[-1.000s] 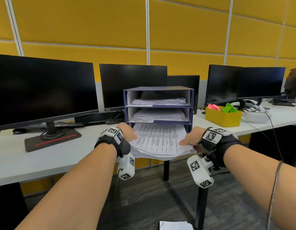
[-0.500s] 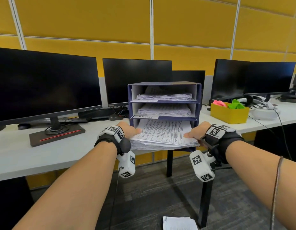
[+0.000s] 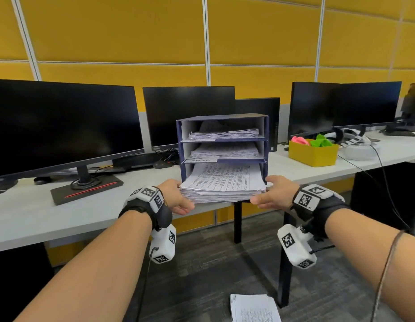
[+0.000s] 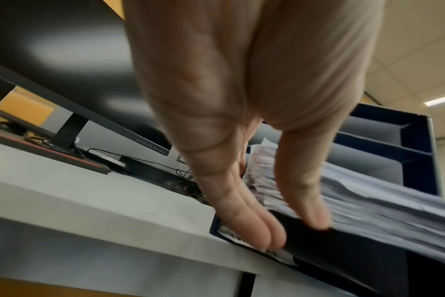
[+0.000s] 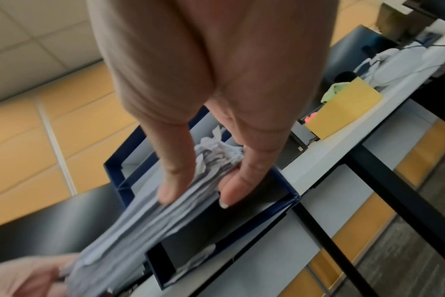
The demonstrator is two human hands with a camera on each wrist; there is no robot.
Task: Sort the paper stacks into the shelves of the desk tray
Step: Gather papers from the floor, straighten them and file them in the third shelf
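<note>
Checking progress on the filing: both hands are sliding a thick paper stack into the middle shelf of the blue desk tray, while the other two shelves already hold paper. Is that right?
Not quite. The left hand and right hand are feeding the paper stack into the bottom shelf of the blue desk tray, not the middle one. The head view shows the top and middle shelves already holding paper.

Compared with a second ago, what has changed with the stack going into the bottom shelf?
The paper stack has slid deeper into the desk tray's bottom shelf, pushed by the left hand and right hand, which still grip its sides. The stacks in the two upper shelves are unchanged.
</note>
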